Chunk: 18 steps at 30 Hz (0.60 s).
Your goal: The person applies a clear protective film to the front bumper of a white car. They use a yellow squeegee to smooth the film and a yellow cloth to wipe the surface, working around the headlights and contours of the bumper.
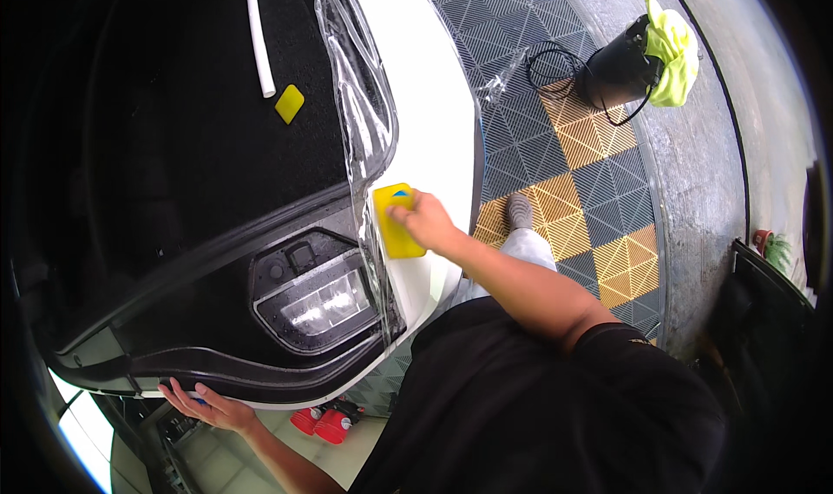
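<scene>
My right hand (425,222) pinches a flat yellow squeegee (398,239) with a small blue mark, laid against the white body panel (434,129) of a car. Beside it, wrinkled clear film (360,116) hangs loose along the seam between the white panel and the dark part. My left hand (208,409) is open, fingers spread, at the car's lower black edge; whether it bears weight there I cannot tell. Between the hands sits a light unit (325,303) in a black housing. A smaller yellow squeegee (290,104) lies on the dark speckled surface (191,147).
A white tube (260,38) lies near the small squeegee. Right of the car, a black bucket (618,64) with a lime-green cloth (672,51) and a coiled black cable (553,67) stands on grey and tan floor tiles (573,129). Red objects (331,426) show below the car.
</scene>
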Available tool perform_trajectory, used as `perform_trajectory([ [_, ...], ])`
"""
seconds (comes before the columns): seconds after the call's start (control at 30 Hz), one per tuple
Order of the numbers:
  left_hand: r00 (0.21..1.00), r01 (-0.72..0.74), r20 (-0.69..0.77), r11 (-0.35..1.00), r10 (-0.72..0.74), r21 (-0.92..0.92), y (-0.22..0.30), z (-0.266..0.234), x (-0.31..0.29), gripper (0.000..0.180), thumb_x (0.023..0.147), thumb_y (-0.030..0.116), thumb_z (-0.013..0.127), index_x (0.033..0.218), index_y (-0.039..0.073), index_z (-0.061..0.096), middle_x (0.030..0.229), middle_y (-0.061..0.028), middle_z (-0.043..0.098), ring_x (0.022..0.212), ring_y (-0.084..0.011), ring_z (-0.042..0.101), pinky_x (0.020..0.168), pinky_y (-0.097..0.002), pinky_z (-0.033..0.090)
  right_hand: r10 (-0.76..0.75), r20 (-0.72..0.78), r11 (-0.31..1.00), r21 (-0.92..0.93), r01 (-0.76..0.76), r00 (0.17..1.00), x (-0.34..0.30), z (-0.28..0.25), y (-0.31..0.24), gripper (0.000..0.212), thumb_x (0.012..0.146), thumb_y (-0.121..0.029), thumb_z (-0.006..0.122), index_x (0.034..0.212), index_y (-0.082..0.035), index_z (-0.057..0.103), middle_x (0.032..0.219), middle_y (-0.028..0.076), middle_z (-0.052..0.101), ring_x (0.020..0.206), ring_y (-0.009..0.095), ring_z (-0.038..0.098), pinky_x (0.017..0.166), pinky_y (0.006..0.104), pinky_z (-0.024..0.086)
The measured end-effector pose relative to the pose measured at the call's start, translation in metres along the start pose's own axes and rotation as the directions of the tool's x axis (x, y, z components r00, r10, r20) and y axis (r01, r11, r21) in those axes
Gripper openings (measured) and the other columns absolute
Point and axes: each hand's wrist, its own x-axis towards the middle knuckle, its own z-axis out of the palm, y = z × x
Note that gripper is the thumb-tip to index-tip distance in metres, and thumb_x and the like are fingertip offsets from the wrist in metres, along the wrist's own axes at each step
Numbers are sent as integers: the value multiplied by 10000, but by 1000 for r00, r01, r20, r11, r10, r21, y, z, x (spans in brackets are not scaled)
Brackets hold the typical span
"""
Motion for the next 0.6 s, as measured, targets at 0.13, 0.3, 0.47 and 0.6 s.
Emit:
perform_trajectory([
  [0.13, 1000, 25, 6, 997, -25, -67, 5, 6, 0, 468, 1036, 286, 417, 1389, -18, 462, 1546, -196, 295, 1426, -345, 290, 1153, -483, 266, 74, -87, 957, -273, -95, 993, 18, -68, -15, 270, 874, -124, 574, 1126, -31, 600, 957, 171, 686, 890, 372, 644, 842, 415, 515],
  [0.3, 999, 12, 33, 1000, -11, -16, 6, 5, 0, 490, 1037, 303, 390, 1407, -14, 439, 1557, -200, 275, 1442, -348, 265, 1164, -492, 250, -653, 479, 365, -480, 798, 587, -32, -41, 13, 418, 714, -59, 625, 1128, -112, 624, 1212, 82, 585, 1123, 296, 520, 992, 458, 410],
  [0.47, 1000, 1, 3, 999, -1, -51, 4, 8, 1, 503, 1043, 300, 363, 1405, -42, 437, 1549, -233, 280, 1441, -363, 260, 1169, -487, 229, -712, 263, 346, -676, 651, 651, 12, -9, 24, 379, 753, -113, 610, 1131, -132, 622, 1163, 70, 592, 1064, 271, 527, 954, 425, 389],
  [0.6, 1000, 18, 11, 995, -17, -94, 2, 10, -1, 527, 1039, 310, 352, 1413, -55, 418, 1544, -252, 276, 1448, -366, 245, 1171, -494, 220, -629, 406, 349, -614, 708, 663, 66, -45, -20, 372, 723, -120, 634, 1093, -150, 661, 1111, 15, 624, 1040, 269, 523, 933, 418, 382],
])
